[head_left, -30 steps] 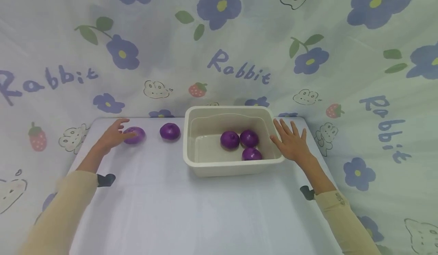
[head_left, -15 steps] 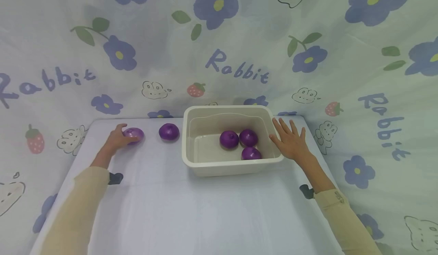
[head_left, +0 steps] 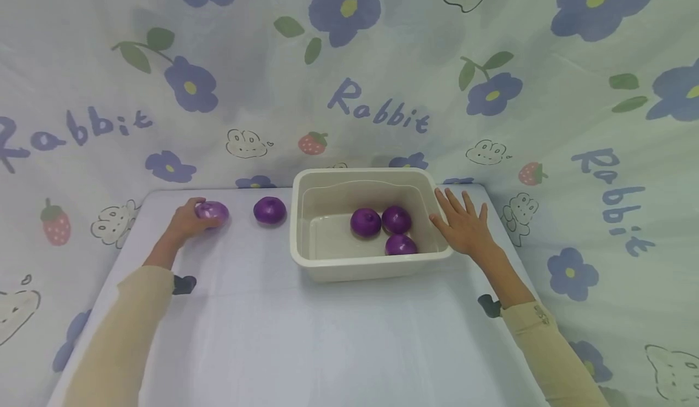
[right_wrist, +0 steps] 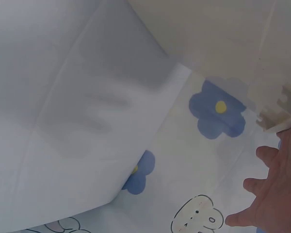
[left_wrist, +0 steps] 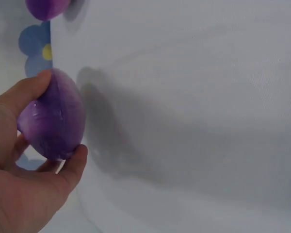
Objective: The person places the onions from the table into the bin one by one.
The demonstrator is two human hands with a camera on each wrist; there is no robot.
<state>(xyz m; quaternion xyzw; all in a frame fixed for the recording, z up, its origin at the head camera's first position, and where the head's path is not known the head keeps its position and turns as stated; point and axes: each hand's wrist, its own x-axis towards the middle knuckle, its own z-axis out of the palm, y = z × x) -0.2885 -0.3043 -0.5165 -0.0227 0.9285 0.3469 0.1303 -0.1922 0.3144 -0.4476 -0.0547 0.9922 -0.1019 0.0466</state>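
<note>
Over to the far left of the counter (head_left: pixel 246 334), and clamped there on a purple onion (head_left: pixel 215 211) with the left hand (head_left: pixel 188 220); curled round the near side, with thumb pressed at one end and fingertips (left_wrist: pixel 79 153) at the other, to go by the left wrist view; hard to tell from these angles whether lifted or just resting; across to the right hand (head_left: pixel 464 225), spread wide with fingers apart, gripping nothing, held at the right end of a cream bin (head_left: pixel 371 261); perhaps steadying it, but impossible to confirm firm contact; look inside, and count a left onion (head_left: pixel 365 222), a back onion (head_left: pixel 396 221) and a front onion (head_left: pixel 401 244), all bunched toward the right half; look between left hand and bin, and find a spare onion (head_left: pixel 270 211), sitting untouched on the counter; so, judging by the layout, at the pick-up step of loading the bin, with three in and two outside; calling next, most likely, for a clean lift, a carry rightward high enough to clear both spare onion and rim, then a gentle lowering into the roomy left half; worth watching for a slip on that smooth, rounded skin.
</note>
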